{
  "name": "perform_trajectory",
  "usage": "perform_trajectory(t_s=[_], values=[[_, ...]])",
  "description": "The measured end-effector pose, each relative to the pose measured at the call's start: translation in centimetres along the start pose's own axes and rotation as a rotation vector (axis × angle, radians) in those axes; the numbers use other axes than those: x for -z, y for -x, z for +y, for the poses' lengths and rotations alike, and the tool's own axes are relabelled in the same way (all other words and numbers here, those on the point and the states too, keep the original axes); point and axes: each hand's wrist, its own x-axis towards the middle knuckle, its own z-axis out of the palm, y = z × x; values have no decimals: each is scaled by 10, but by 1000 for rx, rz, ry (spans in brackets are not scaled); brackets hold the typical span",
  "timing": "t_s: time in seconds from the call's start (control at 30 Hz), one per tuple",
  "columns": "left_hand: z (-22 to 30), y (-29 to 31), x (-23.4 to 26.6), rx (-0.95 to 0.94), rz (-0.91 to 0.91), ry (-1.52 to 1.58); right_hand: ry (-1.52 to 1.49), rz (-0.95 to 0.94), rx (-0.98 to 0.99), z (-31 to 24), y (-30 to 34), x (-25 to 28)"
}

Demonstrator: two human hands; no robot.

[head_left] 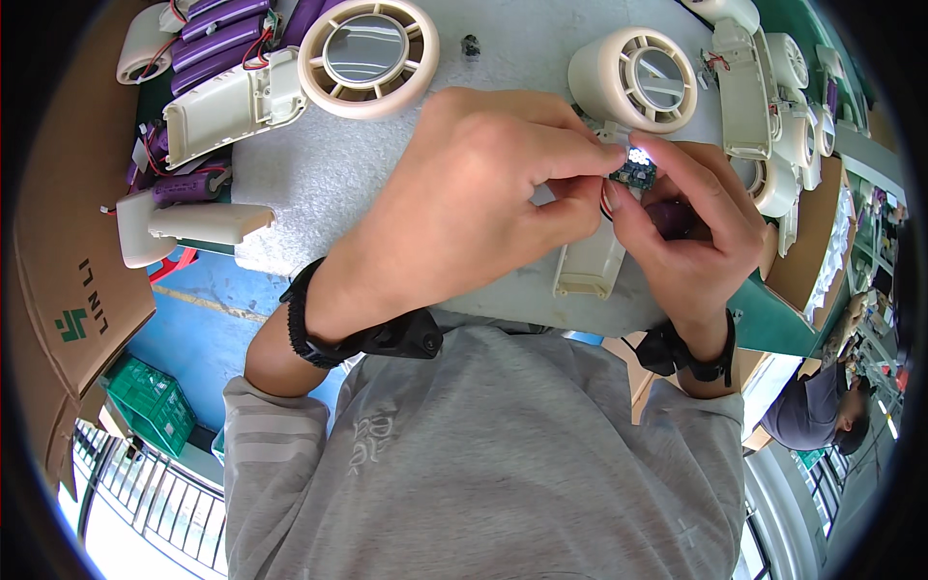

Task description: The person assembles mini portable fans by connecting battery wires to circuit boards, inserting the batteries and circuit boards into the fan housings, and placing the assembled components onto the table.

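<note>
A small circuit board (635, 178) with lit white spots is pinched between my two hands. From the left, my left hand (512, 169) grips its edge with closed thumb and index finger. My right hand (696, 213) is closed around the board's other side, and a dark purple cylindrical battery (672, 218) shows under its curled fingers. Red and black wires (606, 201) run down from the board. Below the hands lies a cream plastic handle shell (588, 269), partly covered by them. A cream round fan head (633, 79) stands just beyond my fingers.
Another fan head (367, 58), a cream shell (237, 104) and several purple batteries (222, 43) lie at the left. More cream housings (744, 92) crowd the right side. Cardboard boxes (72, 222) flank the table, and a green crate (150, 401) stands on the floor. A person (817, 411) is at the far right.
</note>
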Motion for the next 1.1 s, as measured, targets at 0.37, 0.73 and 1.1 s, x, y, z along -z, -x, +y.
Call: perform_trajectory(t_s=[0.37,0.73,1.1], values=[[-2,1,3,113,-48,127,-209,-114,-262,-10,2,6],[2,-2,4,219,-183,198,-52,-191,-46,0,6,14],[2,-1,5,331,-224,253,-50,-74,-149,-8,6,7]])
